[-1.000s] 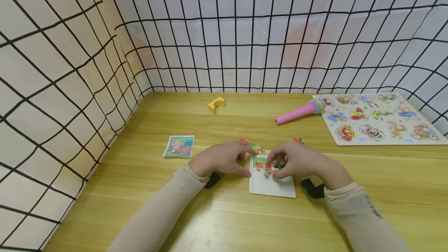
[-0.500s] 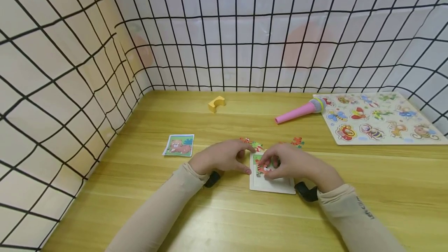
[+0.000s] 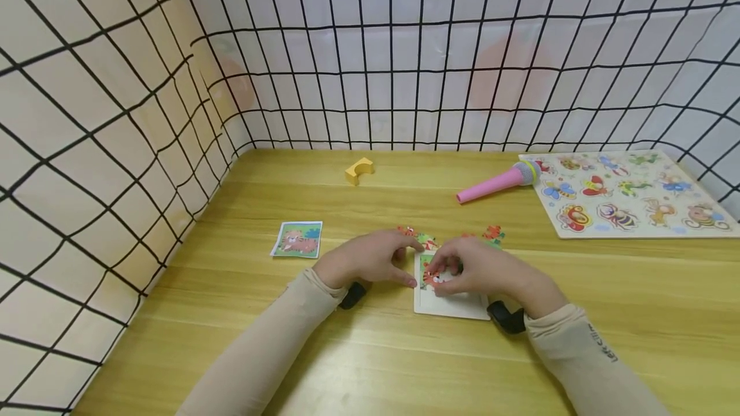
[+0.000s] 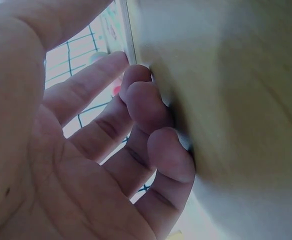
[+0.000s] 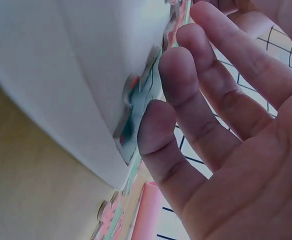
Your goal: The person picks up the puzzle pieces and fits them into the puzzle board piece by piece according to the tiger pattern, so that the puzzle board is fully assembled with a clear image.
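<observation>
A small white puzzle tray (image 3: 451, 307) lies on the wooden table between both hands. My left hand (image 3: 376, 255) touches its upper left corner, thumb at the left edge and index finger at the top. In the left wrist view, the other fingers of the left hand (image 4: 116, 135) rest bent against the tabletop. Over the tray, the right hand (image 3: 485, 268) pinches a red-and-green tiger puzzle piece (image 3: 430, 278) near the left side. The right wrist view shows another puzzle piece (image 5: 141, 102) inside the tray; the pinch itself is mostly out of sight there.
Loose puzzle pieces (image 3: 494, 234) lie just behind the tray. A tiger picture card (image 3: 297, 240) is to the left. Farther back are a yellow arch block (image 3: 360, 171), a pink toy microphone (image 3: 497, 183) and an insect peg board (image 3: 636, 201). Black-grid walls (image 3: 393, 50) enclose the table.
My right hand has moved left over the tray with the puzzle piece, which now lies lower and closer to the tray's left side. The left hand has stayed at the corner.
</observation>
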Motion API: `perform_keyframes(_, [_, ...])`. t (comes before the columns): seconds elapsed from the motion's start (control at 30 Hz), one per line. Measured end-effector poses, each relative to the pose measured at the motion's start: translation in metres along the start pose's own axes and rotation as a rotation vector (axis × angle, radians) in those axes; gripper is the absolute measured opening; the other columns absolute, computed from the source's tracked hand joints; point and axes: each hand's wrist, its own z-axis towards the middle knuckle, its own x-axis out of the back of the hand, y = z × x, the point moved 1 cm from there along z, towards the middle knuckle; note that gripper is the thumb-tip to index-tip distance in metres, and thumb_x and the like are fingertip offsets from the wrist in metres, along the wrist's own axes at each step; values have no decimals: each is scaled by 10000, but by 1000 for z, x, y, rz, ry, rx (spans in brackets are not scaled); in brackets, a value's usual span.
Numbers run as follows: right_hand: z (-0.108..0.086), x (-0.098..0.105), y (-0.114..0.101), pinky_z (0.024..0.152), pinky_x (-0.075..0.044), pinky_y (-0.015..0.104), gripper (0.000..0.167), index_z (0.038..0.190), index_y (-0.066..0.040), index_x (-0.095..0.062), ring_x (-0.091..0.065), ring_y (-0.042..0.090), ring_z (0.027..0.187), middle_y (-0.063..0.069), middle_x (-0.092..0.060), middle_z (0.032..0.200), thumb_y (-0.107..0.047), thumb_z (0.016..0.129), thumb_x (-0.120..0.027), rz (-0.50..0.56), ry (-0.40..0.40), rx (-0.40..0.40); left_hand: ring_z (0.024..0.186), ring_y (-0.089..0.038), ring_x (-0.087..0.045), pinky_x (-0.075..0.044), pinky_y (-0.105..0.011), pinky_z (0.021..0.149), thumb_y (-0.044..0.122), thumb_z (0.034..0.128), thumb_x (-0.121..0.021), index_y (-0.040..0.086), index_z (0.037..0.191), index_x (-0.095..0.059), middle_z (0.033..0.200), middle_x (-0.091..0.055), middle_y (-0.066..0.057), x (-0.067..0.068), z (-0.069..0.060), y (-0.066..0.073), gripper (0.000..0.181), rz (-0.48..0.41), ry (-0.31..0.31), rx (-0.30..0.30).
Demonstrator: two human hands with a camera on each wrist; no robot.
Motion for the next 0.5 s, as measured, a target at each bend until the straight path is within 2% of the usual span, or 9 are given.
perform_keyframes(0.13, [0, 3, -1, 660, -464, 281, 164, 939, -177, -744, -539, 125, 744, -62, -597, 802, -243, 827, -845, -5, -11, -23, 790, -126, -495, -427, -272, 727, 366, 856, -821, 120, 1352, -606, 892, -561, -9, 1, 1, -1, 593, -3, -1, 1])
perform_keyframes(0.5, [1, 4, -1, 658, -465, 274, 165, 945, -172, -737, -532, 109, 742, -60, -593, 802, -220, 828, -842, -15, -8, 12, 769, -125, -489, -420, -263, 711, 359, 860, -820, 114, 1353, -604, 869, -557, -9, 2, 2, -2, 592, -1, -1, -3])
